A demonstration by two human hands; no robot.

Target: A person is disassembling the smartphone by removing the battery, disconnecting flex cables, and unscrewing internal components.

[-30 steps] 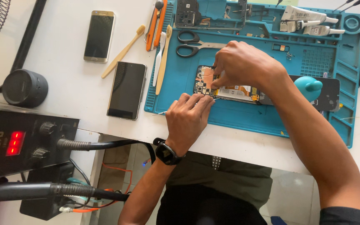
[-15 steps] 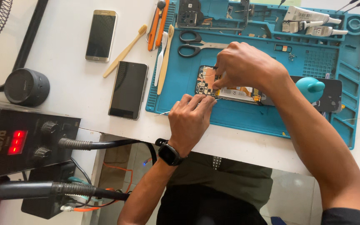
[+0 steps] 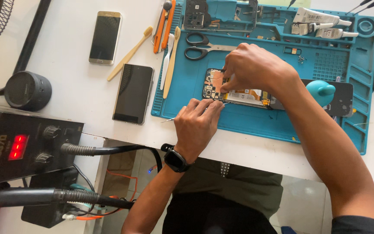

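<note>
An opened phone [image 3: 239, 92], its back off and its inner parts showing, lies on a blue work mat [image 3: 256, 121] near the mat's middle. The right hand [image 3: 256, 69] rests over the phone's camera end, fingertips pinched down onto the parts there. The left hand [image 3: 198, 125] is curled around thin tweezers [image 3: 169, 119], whose tip reaches the phone's lower edge. Scissors [image 3: 204, 47] lie on the mat just above the phone, glue tubes [image 3: 321, 21] farther up. Left of the mat, on the white table [image 3: 66, 86], lie a dark phone [image 3: 133, 93], a gold phone [image 3: 105, 37] and a wooden toothbrush [image 3: 129, 54].
</note>
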